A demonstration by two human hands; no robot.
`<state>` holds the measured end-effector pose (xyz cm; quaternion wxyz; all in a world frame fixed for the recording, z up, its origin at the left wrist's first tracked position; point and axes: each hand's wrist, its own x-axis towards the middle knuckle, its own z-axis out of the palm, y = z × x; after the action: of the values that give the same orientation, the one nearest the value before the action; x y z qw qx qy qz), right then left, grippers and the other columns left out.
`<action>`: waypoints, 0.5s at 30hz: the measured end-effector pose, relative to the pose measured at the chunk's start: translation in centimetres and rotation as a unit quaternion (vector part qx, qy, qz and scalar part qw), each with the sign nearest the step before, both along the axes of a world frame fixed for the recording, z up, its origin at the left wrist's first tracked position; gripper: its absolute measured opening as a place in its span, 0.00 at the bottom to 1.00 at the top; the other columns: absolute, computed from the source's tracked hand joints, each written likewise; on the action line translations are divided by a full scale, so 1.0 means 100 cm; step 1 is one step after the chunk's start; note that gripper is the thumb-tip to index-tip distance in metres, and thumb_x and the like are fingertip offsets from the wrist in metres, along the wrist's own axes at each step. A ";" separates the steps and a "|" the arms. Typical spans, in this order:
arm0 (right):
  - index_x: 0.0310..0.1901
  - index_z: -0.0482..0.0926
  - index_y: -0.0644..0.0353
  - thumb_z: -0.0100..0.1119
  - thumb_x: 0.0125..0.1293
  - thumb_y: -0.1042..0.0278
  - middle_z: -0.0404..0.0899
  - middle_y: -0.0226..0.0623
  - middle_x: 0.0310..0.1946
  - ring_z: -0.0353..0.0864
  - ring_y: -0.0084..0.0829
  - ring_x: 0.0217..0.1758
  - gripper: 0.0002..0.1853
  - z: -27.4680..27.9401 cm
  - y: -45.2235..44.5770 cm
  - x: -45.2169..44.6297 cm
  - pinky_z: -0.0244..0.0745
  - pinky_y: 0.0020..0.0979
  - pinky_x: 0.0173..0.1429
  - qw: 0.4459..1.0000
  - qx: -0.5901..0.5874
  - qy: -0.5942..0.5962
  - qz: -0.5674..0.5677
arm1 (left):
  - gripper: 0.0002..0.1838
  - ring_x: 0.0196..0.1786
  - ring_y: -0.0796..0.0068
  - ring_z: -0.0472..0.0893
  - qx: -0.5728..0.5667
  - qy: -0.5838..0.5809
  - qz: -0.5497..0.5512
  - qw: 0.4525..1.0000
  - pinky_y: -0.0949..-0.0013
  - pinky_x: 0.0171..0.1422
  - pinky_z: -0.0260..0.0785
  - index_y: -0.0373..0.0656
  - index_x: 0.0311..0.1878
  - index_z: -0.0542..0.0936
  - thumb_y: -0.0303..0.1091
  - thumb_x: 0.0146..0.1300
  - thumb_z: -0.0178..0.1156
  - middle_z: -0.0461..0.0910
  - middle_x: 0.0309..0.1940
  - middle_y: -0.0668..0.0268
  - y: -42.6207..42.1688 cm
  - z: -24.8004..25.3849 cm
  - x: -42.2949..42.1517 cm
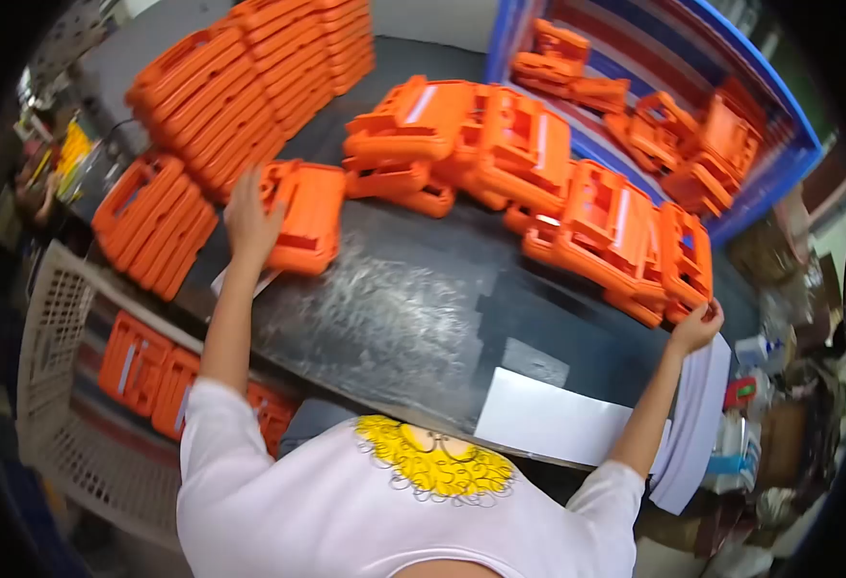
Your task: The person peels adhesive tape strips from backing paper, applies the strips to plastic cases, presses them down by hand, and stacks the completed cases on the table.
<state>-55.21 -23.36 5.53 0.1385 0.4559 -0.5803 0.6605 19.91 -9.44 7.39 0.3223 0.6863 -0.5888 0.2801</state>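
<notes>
Orange plastic cases fill much of the dark table. My left hand (252,220) lies against the left side of a single orange case (309,217), its fingers spread. Over at the right end of a row of orange cases (615,223), my right hand (698,326) touches the lower corner of the last case (685,255), fingers bent around that corner. Tall stacks of closed orange cases (213,106) rise behind my left hand, with a shorter leaning group (153,223) left of it.
A blue-rimmed crate (774,111) with more orange pieces stands at the back right. White sheets (548,414) and a paper stack (697,414) lie near the front right edge. A white basket (52,376) holding orange cases is at the lower left.
</notes>
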 end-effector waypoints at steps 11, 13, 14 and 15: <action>0.41 0.79 0.63 0.62 0.61 0.78 0.82 0.40 0.38 0.83 0.38 0.45 0.06 0.002 0.184 0.231 0.74 0.34 0.52 0.823 0.269 0.178 0.467 | 0.14 0.38 0.53 0.81 0.039 -0.044 0.096 0.994 0.51 0.47 0.70 0.39 0.25 0.83 0.42 0.54 0.63 0.81 0.27 0.53 0.035 0.031 -0.007; 0.48 0.78 0.63 0.63 0.61 0.76 0.84 0.38 0.40 0.83 0.37 0.48 0.12 0.015 0.200 0.268 0.75 0.34 0.56 0.814 0.288 0.121 0.490 | 0.11 0.39 0.52 0.80 0.165 0.050 0.041 0.984 0.50 0.49 0.69 0.39 0.27 0.82 0.38 0.51 0.65 0.81 0.28 0.55 0.064 0.066 -0.042; 0.51 0.77 0.63 0.64 0.62 0.76 0.84 0.37 0.41 0.83 0.37 0.49 0.15 0.020 0.207 0.286 0.75 0.35 0.57 0.804 0.301 0.093 0.504 | 0.10 0.43 0.52 0.80 0.135 0.059 -0.072 0.986 0.51 0.52 0.69 0.40 0.30 0.82 0.38 0.50 0.66 0.81 0.31 0.56 0.068 0.057 -0.058; 0.53 0.77 0.63 0.64 0.63 0.75 0.84 0.38 0.44 0.83 0.36 0.52 0.17 0.013 0.205 0.301 0.75 0.35 0.59 0.790 0.312 -0.035 0.527 | 0.11 0.46 0.52 0.80 0.103 0.070 -0.182 0.975 0.52 0.55 0.69 0.41 0.33 0.82 0.37 0.49 0.67 0.82 0.35 0.57 0.072 0.047 -0.077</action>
<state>-25.11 -2.84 6.88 -0.4009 0.6858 -0.4292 0.4298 12.26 -2.27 12.11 0.3356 0.6148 -0.7058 0.1059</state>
